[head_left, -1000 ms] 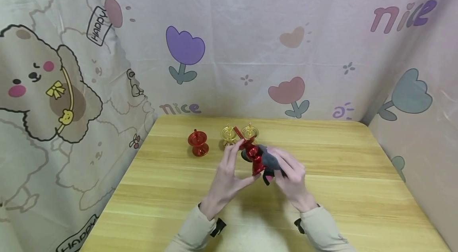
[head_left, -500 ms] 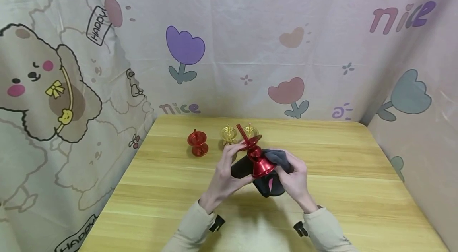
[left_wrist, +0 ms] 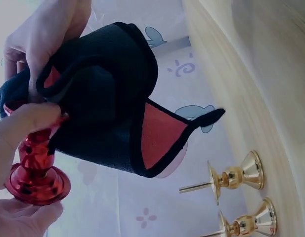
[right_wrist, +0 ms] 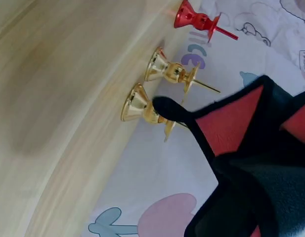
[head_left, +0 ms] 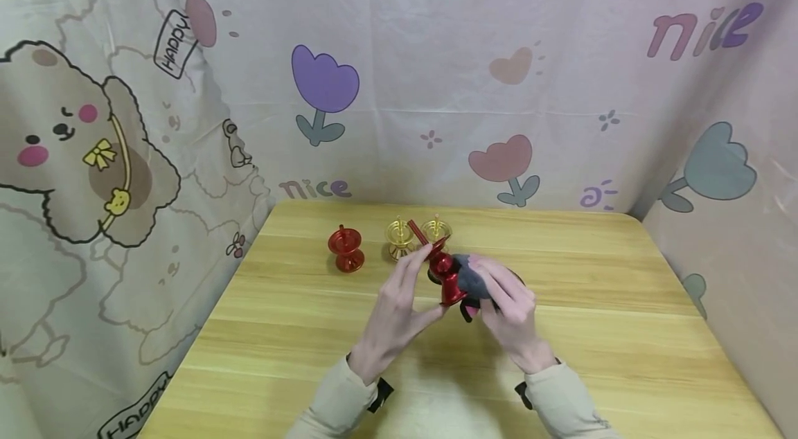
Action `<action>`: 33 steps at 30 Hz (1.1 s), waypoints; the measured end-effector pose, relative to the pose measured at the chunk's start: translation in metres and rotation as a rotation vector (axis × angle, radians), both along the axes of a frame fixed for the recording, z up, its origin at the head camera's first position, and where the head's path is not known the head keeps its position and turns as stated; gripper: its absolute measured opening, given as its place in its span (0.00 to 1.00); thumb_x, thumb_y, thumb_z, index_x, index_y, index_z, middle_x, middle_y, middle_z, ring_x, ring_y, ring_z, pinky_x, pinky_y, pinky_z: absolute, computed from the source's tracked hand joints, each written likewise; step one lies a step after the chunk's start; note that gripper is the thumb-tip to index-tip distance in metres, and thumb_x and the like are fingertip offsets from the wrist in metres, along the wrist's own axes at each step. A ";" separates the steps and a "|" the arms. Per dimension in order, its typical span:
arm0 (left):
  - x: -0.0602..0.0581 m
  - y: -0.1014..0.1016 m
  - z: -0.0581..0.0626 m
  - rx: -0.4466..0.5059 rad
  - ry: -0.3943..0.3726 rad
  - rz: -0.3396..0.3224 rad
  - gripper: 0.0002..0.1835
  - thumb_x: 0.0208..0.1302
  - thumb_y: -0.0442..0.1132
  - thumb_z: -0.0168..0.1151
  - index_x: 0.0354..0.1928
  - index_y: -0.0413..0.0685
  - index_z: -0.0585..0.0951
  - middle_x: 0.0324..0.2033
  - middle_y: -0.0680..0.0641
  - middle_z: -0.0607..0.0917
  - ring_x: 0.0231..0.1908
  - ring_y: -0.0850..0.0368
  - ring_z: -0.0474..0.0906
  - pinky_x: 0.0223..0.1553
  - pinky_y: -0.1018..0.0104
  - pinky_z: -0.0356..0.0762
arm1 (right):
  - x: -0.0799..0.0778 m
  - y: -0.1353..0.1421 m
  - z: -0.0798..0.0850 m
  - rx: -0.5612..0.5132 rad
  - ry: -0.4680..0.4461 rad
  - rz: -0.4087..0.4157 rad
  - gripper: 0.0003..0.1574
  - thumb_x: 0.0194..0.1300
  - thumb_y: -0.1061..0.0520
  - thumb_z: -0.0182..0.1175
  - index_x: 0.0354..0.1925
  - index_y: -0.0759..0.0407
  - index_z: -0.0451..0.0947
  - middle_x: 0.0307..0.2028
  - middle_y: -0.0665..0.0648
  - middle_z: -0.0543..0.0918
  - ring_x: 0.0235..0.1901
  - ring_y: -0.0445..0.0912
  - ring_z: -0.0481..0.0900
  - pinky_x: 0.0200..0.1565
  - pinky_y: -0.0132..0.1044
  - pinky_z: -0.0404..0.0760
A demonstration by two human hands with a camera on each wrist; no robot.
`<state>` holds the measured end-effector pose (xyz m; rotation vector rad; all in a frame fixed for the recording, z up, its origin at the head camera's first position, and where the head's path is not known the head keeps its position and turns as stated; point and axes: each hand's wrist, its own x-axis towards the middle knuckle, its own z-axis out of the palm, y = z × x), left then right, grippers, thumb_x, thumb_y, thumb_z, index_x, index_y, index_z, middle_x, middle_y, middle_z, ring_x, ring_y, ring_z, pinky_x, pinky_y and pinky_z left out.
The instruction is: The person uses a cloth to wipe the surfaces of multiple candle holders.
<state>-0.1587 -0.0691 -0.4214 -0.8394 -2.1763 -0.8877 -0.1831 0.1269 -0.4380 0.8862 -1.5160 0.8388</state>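
A shiny red candle holder (head_left: 444,264) is held above the table, tilted with its spike up to the left. My left hand (head_left: 395,300) grips it between thumb at the base and fingers near the dish. In my right hand (head_left: 514,300) is a dark grey cloth (head_left: 472,280) with a pink underside and black edging, pressed against the holder's stem and base. The left wrist view shows the cloth (left_wrist: 98,89) bunched, one pointed corner hanging loose, close beside the red base (left_wrist: 37,182). Part of the holder is hidden behind fingers and cloth.
Another red candle holder (head_left: 346,248) stands upright at the back left of the wooden table (head_left: 280,342). Two gold candle holders, one on the left (head_left: 400,237) and one on the right (head_left: 438,226), stand behind my hands. A printed curtain (head_left: 399,79) hangs behind.
Half a second ago the base faced more toward me and the cloth hung lower, below the holder. Now the holder is tipped back and the cloth is gathered at its right side.
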 end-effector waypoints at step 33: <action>-0.011 -0.007 -0.004 0.088 0.042 -0.027 0.50 0.38 0.34 0.85 0.66 0.36 0.68 0.61 0.36 0.77 0.62 0.42 0.77 0.68 0.52 0.75 | 0.006 0.004 0.005 -0.012 -0.112 0.080 0.13 0.69 0.66 0.58 0.40 0.77 0.84 0.39 0.73 0.87 0.42 0.55 0.88 0.58 0.30 0.82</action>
